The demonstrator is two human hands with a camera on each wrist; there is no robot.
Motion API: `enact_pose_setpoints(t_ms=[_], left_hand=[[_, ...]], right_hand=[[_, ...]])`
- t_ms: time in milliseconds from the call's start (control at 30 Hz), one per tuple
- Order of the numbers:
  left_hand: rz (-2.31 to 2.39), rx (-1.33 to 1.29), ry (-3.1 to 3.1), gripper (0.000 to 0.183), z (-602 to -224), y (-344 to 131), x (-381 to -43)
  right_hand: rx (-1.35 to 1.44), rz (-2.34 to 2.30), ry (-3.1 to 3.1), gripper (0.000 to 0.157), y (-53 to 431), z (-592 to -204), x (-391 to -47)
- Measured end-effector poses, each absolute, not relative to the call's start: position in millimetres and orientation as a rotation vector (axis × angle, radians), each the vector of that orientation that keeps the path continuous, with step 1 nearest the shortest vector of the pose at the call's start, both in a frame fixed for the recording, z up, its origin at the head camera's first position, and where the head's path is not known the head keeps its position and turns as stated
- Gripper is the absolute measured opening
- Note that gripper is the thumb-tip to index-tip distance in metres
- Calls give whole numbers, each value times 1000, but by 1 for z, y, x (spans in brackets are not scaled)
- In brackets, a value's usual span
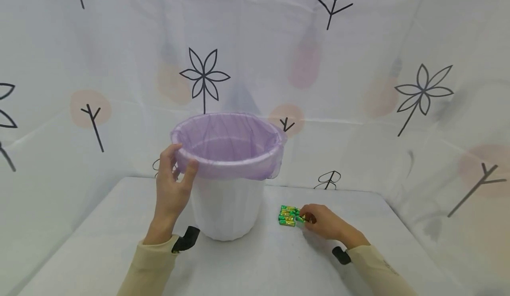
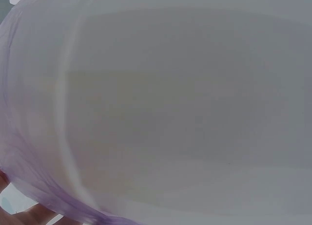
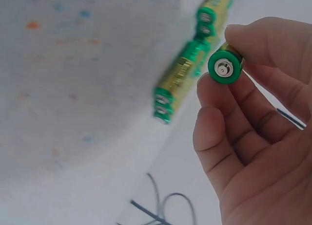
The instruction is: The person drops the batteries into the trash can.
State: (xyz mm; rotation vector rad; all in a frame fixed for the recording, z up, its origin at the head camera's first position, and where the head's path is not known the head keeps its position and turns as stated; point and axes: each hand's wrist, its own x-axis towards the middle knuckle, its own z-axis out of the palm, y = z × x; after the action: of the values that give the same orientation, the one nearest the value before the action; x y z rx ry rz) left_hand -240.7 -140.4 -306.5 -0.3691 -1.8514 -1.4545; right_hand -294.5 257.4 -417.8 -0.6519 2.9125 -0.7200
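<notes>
White cloth printed with black line-drawn flowers and twigs (image 1: pixel 247 30) hangs behind and beside a white tabletop (image 1: pixel 279 269). Towards its far edge, left of the middle, stands a round white bin (image 1: pixel 227 207), its rim covered by a translucent lilac plastic liner (image 1: pixel 239 169) folded down outside. The left hand (image 1: pixel 171 194) has its grip on the near-left part of that rim, fingers bent against the liner.

Right of the bin, nearer the far edge than the near one, a tight group of shiny green-and-yellow cylindrical batteries (image 1: pixel 287 218) lies on the tabletop. Just beside it, the right hand (image 1: pixel 324 222) has its grip closed around one green-and-gold battery (image 3: pixel 225 66), pinched between thumb and fingers.

The head view leaves the pinched battery mostly covered by fingers; the right wrist view shows its end, a green ring about a silver disc with a small raised knob. The left wrist view shows mainly the pale wall, with lilac film and fingertips at the lower left.

The knob faces the right wrist camera, the long axis running away from it. In the head view, the grouped batteries lie side by side, lengthwise roughly parallel to the far edge.
</notes>
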Motion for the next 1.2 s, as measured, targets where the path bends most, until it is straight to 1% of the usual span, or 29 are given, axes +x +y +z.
enact_pose_setpoints(t_ms=[167, 433, 567, 867, 1200], left_hand=[[-1470, -378, -1856, 48, -289, -132, -220], [-1466, -376, -1848, 49, -287, -131, -219], [-1452, -382, -1846, 48, -289, -131, -221], [-1439, -377, -1844, 50, -315, -144, -248], [-1428, -390, -1836, 50, -316, -144, -250]], right_hand=[[-774, -693, 2940, 24, 259, -402, -291], [-1022, -649, 3017, 23, 255, -363, -276], [-1137, -619, 3035, 23, 250, -341, -267], [-1317, -541, 3079, 24, 235, -287, -257], [-1407, -503, 3131, 25, 223, -235, -250]])
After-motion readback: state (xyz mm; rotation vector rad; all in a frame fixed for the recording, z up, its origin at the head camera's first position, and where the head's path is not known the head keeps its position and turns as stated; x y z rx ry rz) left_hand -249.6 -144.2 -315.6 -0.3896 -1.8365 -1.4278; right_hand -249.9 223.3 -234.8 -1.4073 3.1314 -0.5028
